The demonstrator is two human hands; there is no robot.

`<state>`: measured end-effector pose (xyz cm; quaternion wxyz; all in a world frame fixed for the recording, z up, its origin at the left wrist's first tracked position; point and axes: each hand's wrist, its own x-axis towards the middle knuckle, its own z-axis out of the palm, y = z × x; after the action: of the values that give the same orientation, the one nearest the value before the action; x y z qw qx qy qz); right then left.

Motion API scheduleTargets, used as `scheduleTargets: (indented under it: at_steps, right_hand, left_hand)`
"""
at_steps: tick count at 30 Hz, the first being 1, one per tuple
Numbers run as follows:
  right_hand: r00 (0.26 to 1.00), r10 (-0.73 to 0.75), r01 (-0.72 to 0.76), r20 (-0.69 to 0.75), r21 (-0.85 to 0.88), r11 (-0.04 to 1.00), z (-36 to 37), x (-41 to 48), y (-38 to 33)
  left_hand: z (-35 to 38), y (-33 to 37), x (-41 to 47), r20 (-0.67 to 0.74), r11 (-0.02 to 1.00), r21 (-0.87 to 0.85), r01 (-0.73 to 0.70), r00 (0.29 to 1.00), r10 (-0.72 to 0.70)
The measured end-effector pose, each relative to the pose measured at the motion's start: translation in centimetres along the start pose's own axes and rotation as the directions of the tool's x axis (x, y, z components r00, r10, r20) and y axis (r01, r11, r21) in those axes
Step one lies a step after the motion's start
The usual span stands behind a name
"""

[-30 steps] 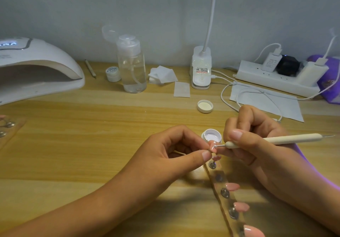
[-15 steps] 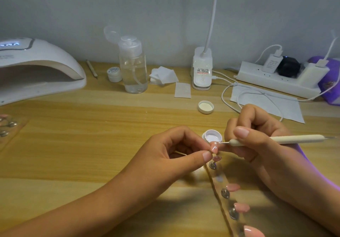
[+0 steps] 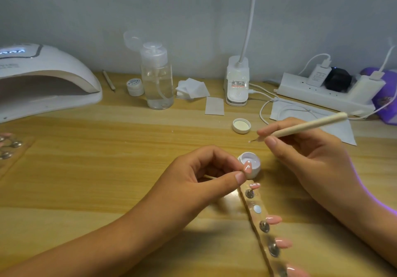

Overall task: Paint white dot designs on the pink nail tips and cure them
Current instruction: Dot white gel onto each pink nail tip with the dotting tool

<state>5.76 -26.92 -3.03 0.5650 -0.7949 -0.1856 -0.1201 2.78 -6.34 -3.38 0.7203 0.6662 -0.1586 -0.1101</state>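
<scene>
While a white domed curing lamp (image 3: 43,79) sits at the far left of the wooden bench (image 3: 107,158), the left hand (image 3: 204,175) is at centre, thumb and forefinger pinching a single pink nail tip (image 3: 247,167) that bears a white dot. Just behind that tip stands a small open white pot of white gel (image 3: 250,165). Below it, a clear strip holder (image 3: 253,201) runs toward the camera, with more pink tips along its right edge. Further right, the right hand (image 3: 311,154) curls around a cream dotting pen (image 3: 309,125), gripping it near the metal point. That point is raised and apart from the pot.
</scene>
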Motion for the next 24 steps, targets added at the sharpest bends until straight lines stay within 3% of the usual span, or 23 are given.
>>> scheduleTargets:
  at_steps: [7,16,21,24]
  right_hand:
    - [0.995,-0.04,0.052,0.087,-0.14,0.989,0.26,-0.08,0.45]
    - [0.985,-0.073,0.102,0.158,-0.187,0.977,0.26,0.04,0.62]
    - [0.986,-0.044,0.068,0.162,-0.147,0.987,0.22,-0.01,0.58]
    - [0.997,-0.007,0.011,0.081,-0.051,0.999,0.1,-0.05,0.28]
  left_hand:
    - [-0.11,0.15,0.06,-0.048,0.999,-0.051,0.012,0.999,-0.014]
    - [-0.1,0.16,0.18,-0.051,0.998,-0.064,0.018,0.998,-0.021]
    - [-0.02,0.19,0.22,-0.056,0.998,-0.064,0.018,0.998,-0.022]
    - [0.01,0.28,0.18,-0.054,0.997,-0.08,0.014,0.998,-0.018]
